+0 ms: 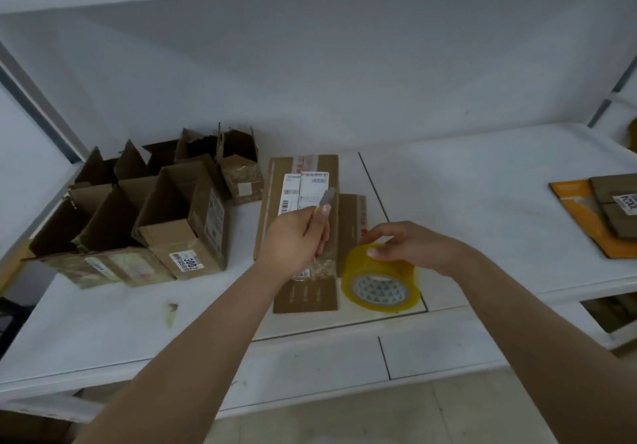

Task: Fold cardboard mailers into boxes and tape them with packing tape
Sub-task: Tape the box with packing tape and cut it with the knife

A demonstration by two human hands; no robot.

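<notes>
Tape roll (381, 280) under right hand (410, 245).

A white sticker on the near end of an open cardboard box (186, 233) at left reads "3002" beside a barcode. A label on flattened cardboard (617, 209) at far right shows similar digits (upside down, blurred). Other labels are unreadable.

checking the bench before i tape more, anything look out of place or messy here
One thing: a small torn scrap, seemingly tape or paper, lies loose on the white table near its front edge, below the open boxes. Those boxes stand crowded and unevenly angled, flaps up. Otherwise nothing looks spilled or damaged.
</notes>
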